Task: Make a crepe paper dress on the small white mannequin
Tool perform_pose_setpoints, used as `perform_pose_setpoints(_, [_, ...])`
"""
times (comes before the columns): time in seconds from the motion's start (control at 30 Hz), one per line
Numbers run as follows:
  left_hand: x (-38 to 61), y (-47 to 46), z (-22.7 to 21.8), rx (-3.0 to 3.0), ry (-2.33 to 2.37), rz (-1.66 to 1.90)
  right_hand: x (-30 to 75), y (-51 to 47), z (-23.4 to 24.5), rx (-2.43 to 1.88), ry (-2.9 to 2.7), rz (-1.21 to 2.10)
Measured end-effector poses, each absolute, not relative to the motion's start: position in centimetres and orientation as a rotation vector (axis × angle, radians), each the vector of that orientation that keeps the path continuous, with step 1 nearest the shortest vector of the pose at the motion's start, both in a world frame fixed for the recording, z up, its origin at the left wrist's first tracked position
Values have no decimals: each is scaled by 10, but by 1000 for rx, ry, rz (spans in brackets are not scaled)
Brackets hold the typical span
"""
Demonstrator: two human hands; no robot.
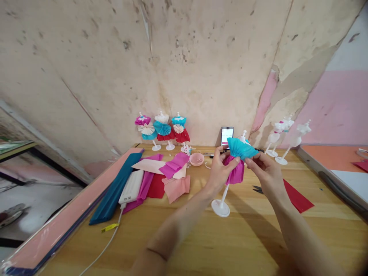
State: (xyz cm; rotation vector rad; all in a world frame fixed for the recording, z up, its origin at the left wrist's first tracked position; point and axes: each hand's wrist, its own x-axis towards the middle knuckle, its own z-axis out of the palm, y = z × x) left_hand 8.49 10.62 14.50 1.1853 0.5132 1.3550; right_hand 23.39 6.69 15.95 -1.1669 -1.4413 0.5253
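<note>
Closest in, the left hand (220, 171) and right hand (266, 174) meet at the waist of a white plastic mannequin stand (223, 195), which tilts with its round base near the tabletop. Fingers of both hands are narrowly pinched on a teal crepe-paper ruffle (241, 148) above a magenta crepe-paper skirt (236, 172), apparently to keep the gathers tight against the form. Just right of the stand lie black scissors (258, 189) and a red paper strip (297, 195), within easy reach. On the left, a white power bank (131, 186) sits on folded teal paper (113, 189). Farther back are a pink bowl (197, 158) and an upright phone (227, 136), probably propped for viewing. Three finished paper dresses (162, 130) stand along the wall, apparently set aside for display.
</note>
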Motion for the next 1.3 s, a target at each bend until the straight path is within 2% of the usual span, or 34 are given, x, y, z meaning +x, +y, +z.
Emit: perform_pose_setpoints(1.3, [87, 108, 142, 1361, 434, 1355, 234, 64, 161, -1240, -1410, 527])
